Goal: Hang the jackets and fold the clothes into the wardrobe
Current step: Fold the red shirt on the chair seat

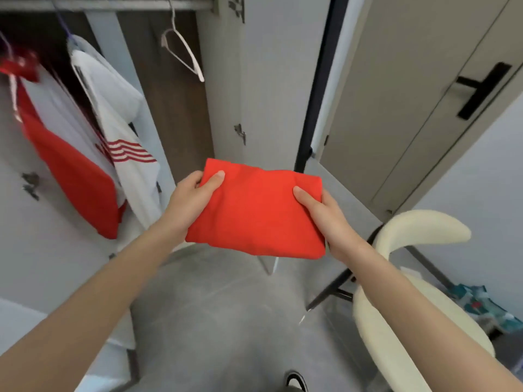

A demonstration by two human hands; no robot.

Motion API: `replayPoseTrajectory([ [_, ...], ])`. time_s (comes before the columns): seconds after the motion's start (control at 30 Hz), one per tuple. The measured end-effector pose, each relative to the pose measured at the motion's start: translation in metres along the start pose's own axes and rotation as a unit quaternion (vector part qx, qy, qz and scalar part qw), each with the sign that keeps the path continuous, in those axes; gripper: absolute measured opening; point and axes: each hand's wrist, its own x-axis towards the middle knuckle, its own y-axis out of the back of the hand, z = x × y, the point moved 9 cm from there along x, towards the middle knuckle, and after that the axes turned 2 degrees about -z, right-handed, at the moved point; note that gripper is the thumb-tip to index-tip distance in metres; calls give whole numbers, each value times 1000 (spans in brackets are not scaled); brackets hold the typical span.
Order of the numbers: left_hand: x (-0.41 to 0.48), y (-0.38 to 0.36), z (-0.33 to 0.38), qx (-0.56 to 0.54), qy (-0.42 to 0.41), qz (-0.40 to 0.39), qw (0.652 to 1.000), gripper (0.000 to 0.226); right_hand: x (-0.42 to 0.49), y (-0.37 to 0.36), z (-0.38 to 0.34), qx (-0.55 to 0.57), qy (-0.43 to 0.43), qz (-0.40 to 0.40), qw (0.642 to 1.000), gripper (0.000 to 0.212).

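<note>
The folded red cloth (pixel 254 213) sits level between 2 hands, in front of the open wardrobe (pixel 175 114) and above the floor. The left hand (pixel 195 193) grips its left edge and the right hand (pixel 319 213) grips its right edge. Each thumb presses on top, and the fingers beneath are hidden. Far left, 2 jackets hang from the rail (pixel 113 4), a white jacket (pixel 121 123) and a red jacket (pixel 70 171), with 1 bare hanger (pixel 184 55) to their right.

The step looks like carrying the fold to a shelf, though no shelf shows here. To do it well, hold both edges evenly so the layers stay stacked. Pass right of the hanging sleeves, set the far edge down first, then slide the fingers out flat.
</note>
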Motion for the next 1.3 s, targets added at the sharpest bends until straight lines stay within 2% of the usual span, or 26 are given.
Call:
replayPoseTrajectory([
  [0.13,23,94,42,-6,-37,59,998,37,27,-81,-69,8,46,-68,997,35],
  [0.27,48,170,98,-14,-94,107,990,22,54,-142,-149,16,119,-103,987,27],
  [0.47,96,256,193,4,-167,165,972,27,100,-203,-267,26,201,-150,968,34],
  [0.53,116,277,220,-2,-168,162,972,33,119,-220,-299,30,213,-168,962,27],
  [0.67,164,310,275,0,-187,169,968,27,158,-249,-362,46,257,-196,945,9],
  [0.73,189,322,298,-27,-188,163,968,20,181,-259,-391,63,278,-188,940,13],
  [0.8,215,327,316,-93,-187,118,971,18,209,-263,-417,99,290,-159,939,25],
  [0.9,256,328,332,-201,-172,27,964,39,253,-265,-449,163,299,-103,935,30],
  [1.0,299,322,345,-232,-154,-38,960,54,295,-269,-475,186,299,-56,934,34],
  [1.17,377,333,372,-273,-152,4,950,48,353,-285,-510,186,318,-30,929,37],
  [1.3,435,346,397,-248,-158,32,955,43,390,-302,-532,196,332,-3,923,38],
])
